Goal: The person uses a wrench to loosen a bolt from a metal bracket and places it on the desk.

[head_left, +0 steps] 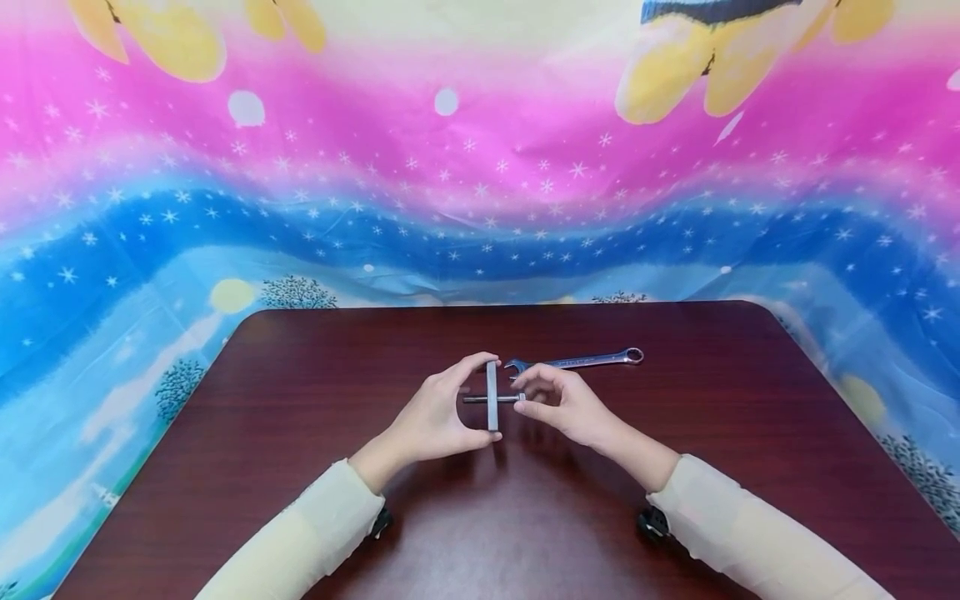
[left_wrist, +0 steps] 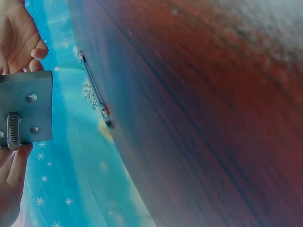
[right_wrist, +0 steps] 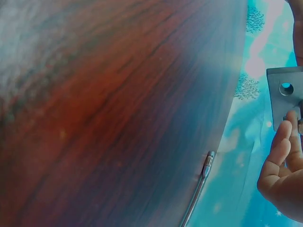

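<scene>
My left hand grips a grey metal plate by opposite edges, thumb below and fingers above in the head view. A bolt passes through the plate, its threaded shank sticking out toward the left palm. In the left wrist view the plate shows several round holes, and the threaded end of the bolt juts from one. My right hand holds the bolt head between thumb and fingers on the plate's right side. Fingers partly hide that head in the right wrist view, beside the plate.
A combination wrench lies on the dark red-brown table, just beyond the right hand. Behind the table hangs a colourful printed cloth. A dark wrist device shows beneath the right sleeve.
</scene>
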Tool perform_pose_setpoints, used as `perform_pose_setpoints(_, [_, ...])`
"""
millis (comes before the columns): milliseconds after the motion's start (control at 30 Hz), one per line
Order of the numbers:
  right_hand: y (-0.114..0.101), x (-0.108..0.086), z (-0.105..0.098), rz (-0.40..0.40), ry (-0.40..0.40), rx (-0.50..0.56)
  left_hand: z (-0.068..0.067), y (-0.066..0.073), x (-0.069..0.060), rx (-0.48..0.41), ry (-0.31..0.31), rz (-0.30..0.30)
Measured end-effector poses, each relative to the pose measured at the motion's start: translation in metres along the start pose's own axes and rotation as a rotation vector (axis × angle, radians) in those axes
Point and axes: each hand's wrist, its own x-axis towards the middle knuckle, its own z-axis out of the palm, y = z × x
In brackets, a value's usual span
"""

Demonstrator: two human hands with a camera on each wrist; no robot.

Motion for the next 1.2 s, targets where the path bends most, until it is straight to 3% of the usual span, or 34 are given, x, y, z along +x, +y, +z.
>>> perform_pose_setpoints(267, [-0.0037, 0.001, 0.0013, 0.075, -0.037, 0.053, 0.0003, 0.0003, -0.002, 0.005, 0.003, 0.003])
perform_pose_setpoints(567, [-0.0043, 0.0023, 0.0013, 0.003, -0.001, -0.021, 0.0003, -0.0024, -0.001, -0.011, 0.007, -0.001])
perform_pose_setpoints(833, [-0.0022, 0.0034, 0.0012, 0.06, -0.063, 0.081, -0.0006, -0.0027, -0.0016, -0.021, 0.009, 0.009])
perform_pose_setpoints(1000, [-0.0039, 0.0052, 0.002, 0.076, -0.041, 0.073, -0.0013, -0.0018, -0.0013, -0.026, 0.009, 0.012])
perform_pose_setpoints(1200, [-0.0032, 0.0061, 0.0031, 0.0, 0.001, 0.03, -0.0033, -0.0012, -0.0015, -0.021, 0.011, 0.0])
